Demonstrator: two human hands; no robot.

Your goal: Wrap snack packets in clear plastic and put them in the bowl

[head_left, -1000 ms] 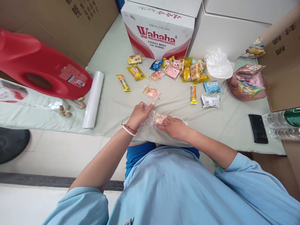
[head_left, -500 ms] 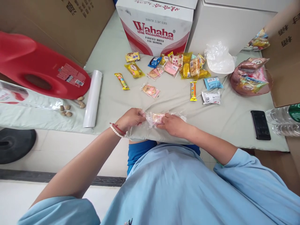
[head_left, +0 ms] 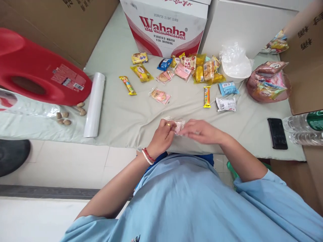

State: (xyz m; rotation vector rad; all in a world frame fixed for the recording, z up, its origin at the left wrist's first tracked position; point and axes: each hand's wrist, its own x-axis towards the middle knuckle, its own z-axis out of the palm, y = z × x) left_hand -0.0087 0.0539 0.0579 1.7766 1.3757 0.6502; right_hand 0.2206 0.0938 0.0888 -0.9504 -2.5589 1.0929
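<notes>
A small pink snack packet wrapped in clear plastic film lies at the table's front edge. My left hand, with a ring and bracelets, is closed on its left end. Just to the right, my right hand has its fingers stretched out, slightly blurred, with the tips close to the film; I cannot tell whether they touch it. Farther back lie a pink cracker packet, a yellow stick packet and another narrow yellow packet. At the left lies a roll of plastic film.
A Wahaha carton stands behind several heaped snacks. To the right are a white bowl holding crumpled plastic, a film-covered bowl of snacks, a phone and water bottles. A red jug and walnuts lie left.
My left hand has moved right, onto the left end of the wrapped packet. My right hand has let go of the packet, shifted right and straightened its fingers.
</notes>
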